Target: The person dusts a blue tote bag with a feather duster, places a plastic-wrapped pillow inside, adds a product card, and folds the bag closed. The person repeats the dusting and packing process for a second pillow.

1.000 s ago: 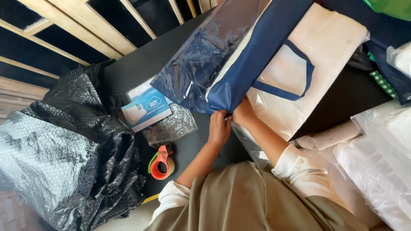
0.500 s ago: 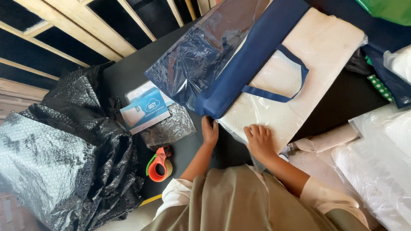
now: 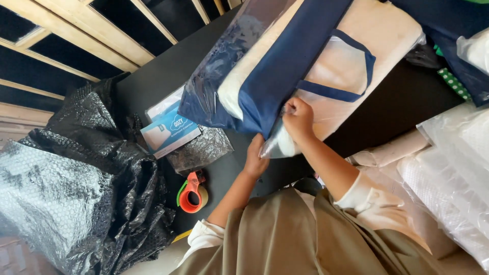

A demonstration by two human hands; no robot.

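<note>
A large cream and navy zip bag [image 3: 326, 61] with a clear plastic side lies across the dark table [image 3: 168, 76]. My right hand [image 3: 298, 119] pinches the bag's clear plastic at its near corner, just under the navy edge. My left hand [image 3: 256, 158] grips the same corner from below, where clear film [image 3: 277, 145] bunches over white padding. A navy loop handle [image 3: 351, 76] sits on the cream face beyond my right hand.
A blue and white flat packet [image 3: 170, 130] rests on a crinkled plastic sheet [image 3: 201, 150] to the left. An orange tape dispenser [image 3: 192, 193] lies near the table's edge. Black bubble wrap [image 3: 76, 188] is heaped at left, clear wrapped bundles [image 3: 453, 178] at right, wooden slats [image 3: 86, 35] beyond.
Both hands were resting on the table below the bag half a second ago. They have risen to the bag's near corner and closed on its plastic.
</note>
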